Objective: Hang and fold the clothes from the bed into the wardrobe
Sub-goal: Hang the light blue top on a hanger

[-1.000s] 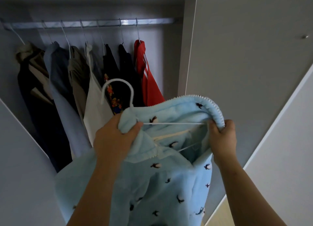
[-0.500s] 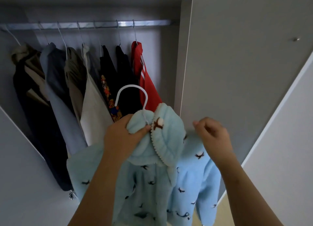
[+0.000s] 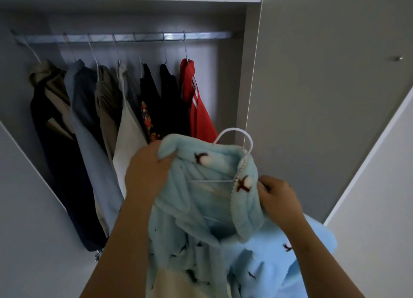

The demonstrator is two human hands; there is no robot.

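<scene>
While the left hand grips the robe collar, the right hand pinches its edge, below the rail.

Red garment rightmost on rail (dark neighbours).

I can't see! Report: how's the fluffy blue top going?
Left grip holds blue top at collar. Right grip pinches other side. White hanger inside, not on rail yet. Red top hangs behind.

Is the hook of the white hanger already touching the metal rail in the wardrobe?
Apart. In the head view the hanger hook sits far below the rail, just above the light blue fleece, with a wide gap between hook and rail.
</scene>
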